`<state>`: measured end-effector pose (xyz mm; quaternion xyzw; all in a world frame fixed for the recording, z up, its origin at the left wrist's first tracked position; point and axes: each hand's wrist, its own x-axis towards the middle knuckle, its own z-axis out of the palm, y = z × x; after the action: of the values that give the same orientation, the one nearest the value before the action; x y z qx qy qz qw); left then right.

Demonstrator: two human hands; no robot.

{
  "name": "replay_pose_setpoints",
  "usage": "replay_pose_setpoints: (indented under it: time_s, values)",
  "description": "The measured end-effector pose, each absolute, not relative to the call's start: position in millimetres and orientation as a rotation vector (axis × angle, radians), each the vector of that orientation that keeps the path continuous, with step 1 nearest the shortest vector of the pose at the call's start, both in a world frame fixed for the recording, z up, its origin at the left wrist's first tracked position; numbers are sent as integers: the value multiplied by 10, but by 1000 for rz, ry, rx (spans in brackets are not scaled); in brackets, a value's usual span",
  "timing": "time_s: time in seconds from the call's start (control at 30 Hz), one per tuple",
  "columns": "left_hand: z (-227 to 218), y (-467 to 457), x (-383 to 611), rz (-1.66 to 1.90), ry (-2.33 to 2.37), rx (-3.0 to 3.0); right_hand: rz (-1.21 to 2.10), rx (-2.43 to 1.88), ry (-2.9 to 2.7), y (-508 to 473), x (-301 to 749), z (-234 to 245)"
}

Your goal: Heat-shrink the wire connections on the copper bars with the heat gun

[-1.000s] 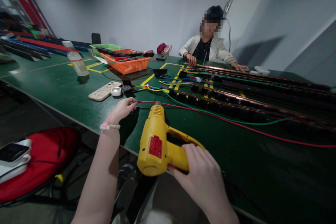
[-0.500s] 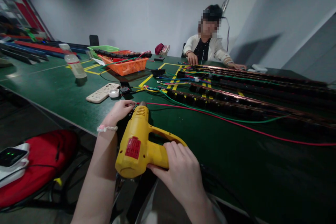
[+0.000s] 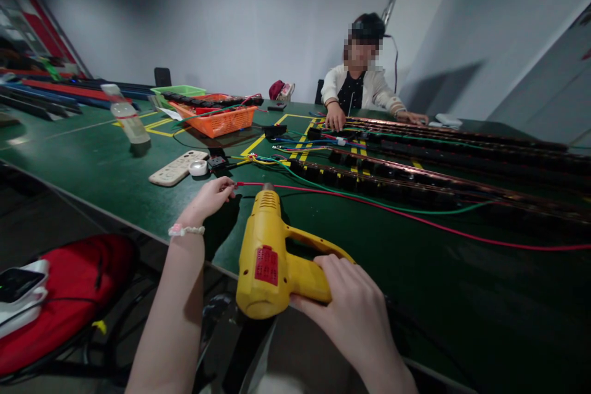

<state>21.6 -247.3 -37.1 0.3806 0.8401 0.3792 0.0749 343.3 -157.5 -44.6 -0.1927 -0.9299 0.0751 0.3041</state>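
Note:
My right hand [image 3: 353,298] is wrapped round the handle of a yellow heat gun [image 3: 264,258]. Its metal nozzle points away from me, close to a red wire [image 3: 318,190]. My left hand [image 3: 211,198] pinches the near end of that wire between closed fingertips, a little left of the nozzle. From there the wire runs off to the right edge of the view. A green wire [image 3: 369,204] curves alongside it, leading to long black strips with copper-coloured bars [image 3: 397,166] on the green table [image 3: 332,234].
A phone [image 3: 178,168], a small white round case [image 3: 198,167] and a black connector block [image 3: 217,163] lie beyond my left hand. Farther off are a bottle [image 3: 128,117] and an orange basket [image 3: 226,123]. A co-worker [image 3: 357,83] handles strips opposite. A red stool [image 3: 87,283] stands at left.
The heat gun in my right hand has moved to the right, away from my left hand. My left hand stays pinched on the red wire's end, which now shows more clearly.

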Motion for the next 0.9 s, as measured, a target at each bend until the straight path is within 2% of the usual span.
replay_pose_setpoints:
  time_s: [0.5,0.9]
  values:
    - [-394,-2447,206,1084,2505,1215,-264,-602,-2437,-1177,4011,-508]
    - [-377,-2454,223,1053,2502,1239,-257,-548,-2428,-1374,3731,-497]
